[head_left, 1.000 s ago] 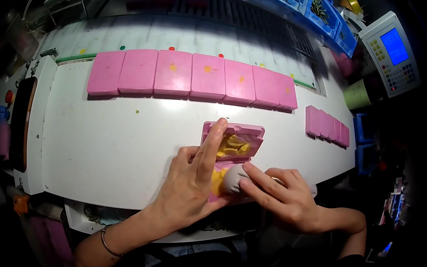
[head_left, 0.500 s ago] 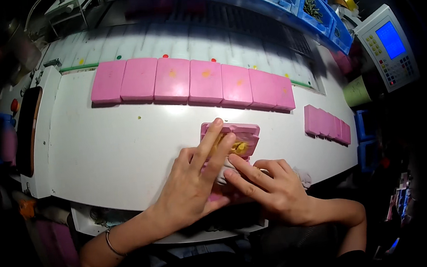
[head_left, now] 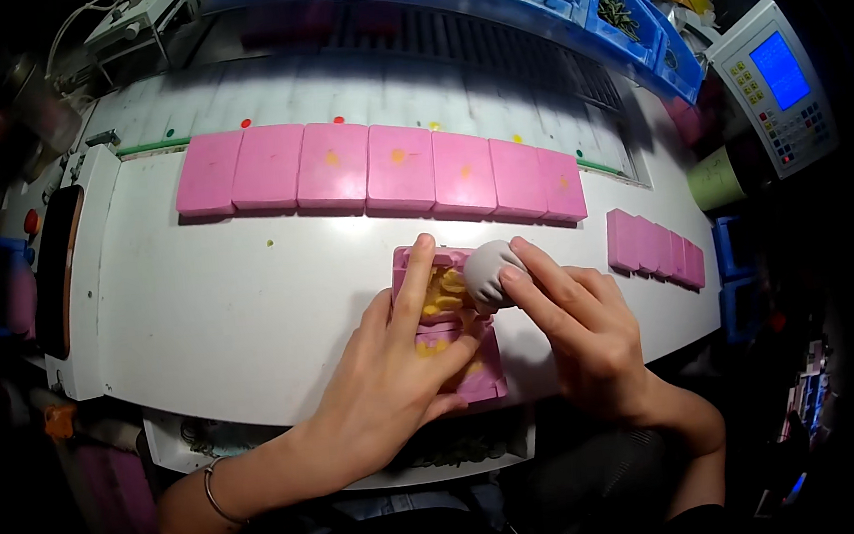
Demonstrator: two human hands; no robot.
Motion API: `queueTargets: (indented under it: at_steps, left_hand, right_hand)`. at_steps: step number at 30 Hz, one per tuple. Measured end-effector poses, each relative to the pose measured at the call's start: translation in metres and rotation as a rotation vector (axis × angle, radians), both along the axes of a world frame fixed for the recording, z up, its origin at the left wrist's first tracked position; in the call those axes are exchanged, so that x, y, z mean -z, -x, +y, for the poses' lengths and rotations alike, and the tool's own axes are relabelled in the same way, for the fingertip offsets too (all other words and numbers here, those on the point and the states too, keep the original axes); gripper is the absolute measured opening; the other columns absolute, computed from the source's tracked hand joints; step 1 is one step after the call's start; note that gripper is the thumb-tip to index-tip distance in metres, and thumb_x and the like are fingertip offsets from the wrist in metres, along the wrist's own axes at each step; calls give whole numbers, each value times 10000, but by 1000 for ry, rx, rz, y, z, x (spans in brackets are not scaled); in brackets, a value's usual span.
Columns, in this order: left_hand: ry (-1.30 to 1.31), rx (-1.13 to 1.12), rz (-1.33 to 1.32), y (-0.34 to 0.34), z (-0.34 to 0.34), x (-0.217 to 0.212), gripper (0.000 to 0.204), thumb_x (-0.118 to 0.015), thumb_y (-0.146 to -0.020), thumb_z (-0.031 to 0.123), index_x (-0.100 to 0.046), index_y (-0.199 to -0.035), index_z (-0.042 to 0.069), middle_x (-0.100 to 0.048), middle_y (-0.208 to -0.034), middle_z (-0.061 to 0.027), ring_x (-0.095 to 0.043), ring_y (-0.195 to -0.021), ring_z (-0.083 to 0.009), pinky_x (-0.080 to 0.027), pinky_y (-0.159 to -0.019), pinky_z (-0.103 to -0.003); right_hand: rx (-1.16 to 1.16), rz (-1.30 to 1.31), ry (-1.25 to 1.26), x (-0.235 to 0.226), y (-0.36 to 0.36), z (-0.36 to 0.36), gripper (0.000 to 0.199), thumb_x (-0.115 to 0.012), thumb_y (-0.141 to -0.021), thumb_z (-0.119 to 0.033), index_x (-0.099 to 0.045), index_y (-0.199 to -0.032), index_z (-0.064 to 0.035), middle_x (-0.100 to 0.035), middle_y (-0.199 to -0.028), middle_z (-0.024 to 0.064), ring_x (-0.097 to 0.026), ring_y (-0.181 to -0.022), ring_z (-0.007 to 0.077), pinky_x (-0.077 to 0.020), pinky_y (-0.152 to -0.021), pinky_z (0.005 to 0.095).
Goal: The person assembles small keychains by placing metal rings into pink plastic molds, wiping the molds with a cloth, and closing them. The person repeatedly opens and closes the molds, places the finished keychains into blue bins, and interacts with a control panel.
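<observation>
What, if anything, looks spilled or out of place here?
A small yellowish speck lies on the white table, and yellow smudges mark several pink blocks in the long row: stray colour on otherwise plain surfaces.

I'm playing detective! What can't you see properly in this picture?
All in the head view:
Pink mould: lower half partly covered by the left hand.
Grey wrinkled bundle: right side partly behind the right hand.
Blue bins: some cut off by the upper edge.
Blue screen: marks too small to read.
White drawer: contents dim, partly behind the left forearm.
</observation>
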State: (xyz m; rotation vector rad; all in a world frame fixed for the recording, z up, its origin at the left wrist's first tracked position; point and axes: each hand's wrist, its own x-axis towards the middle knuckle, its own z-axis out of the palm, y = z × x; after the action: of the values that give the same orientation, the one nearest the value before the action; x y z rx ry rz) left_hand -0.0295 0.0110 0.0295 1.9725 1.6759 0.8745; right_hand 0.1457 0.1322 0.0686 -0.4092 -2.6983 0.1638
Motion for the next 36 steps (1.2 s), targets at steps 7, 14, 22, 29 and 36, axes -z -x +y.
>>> queueTargets:
  at_steps: [7, 14, 22, 29, 36]
  left_hand:
    - [53, 25, 33, 4, 6, -5, 445, -731, -719, 275, -607, -1127, 145, -76, -1456, -288, -379, -1184, -417, -366, -985, -428]
    - [117, 65, 52, 11, 8, -9, 556, -718, -729, 324, -544, -1231, 163, -65, -1462, -285, -413, -1133, -408, -373, -972, -423]
    - [44, 66, 195, 9, 6, -1, 689, -697, -732, 410, -452, -1327, 165, -81, -1447, -301, -454, -1033, -394, -391, -931, -411]
    - [99, 60, 133, 18, 12, -5, 678, -697, -734, 456, -481, -1293, 137, -161, -1439, -243, -469, -1058, -392, -412, -927, -409]
    - [-150, 3, -91, 17, 8, 2, 745, -729, -734, 333, -370, -1307, 21, -303, -1378, -202, -527, -1039, -343, -466, -861, -399]
  right_hand:
    - [-82, -123, -411, 27, 0, 1, 411, -560, -755, -149, -610, -1158, -87, -566, -1229, 72, -528, -795, 200, -416, -702, 284]
    - [-62, -95, -203, 20, -1, 9, 474, -572, -714, -135, -586, -1186, -87, -559, -1243, 81, -536, -796, 204, -428, -716, 302]
    - [167, -46, -79, 47, -27, 11, 547, -584, -679, 53, -542, -1219, -30, -527, -1249, 158, -551, -951, 282, -439, -774, 342]
    - [196, 271, 680, 41, 27, 7, 535, -681, -754, -84, -481, -1244, -3, -562, -1016, 182, -564, -932, 288, -461, -779, 345]
    - [135, 111, 885, 42, 24, 11, 436, -640, -796, -16, -513, -1212, -1, -579, -1060, 110, -572, -945, 150, -470, -834, 271]
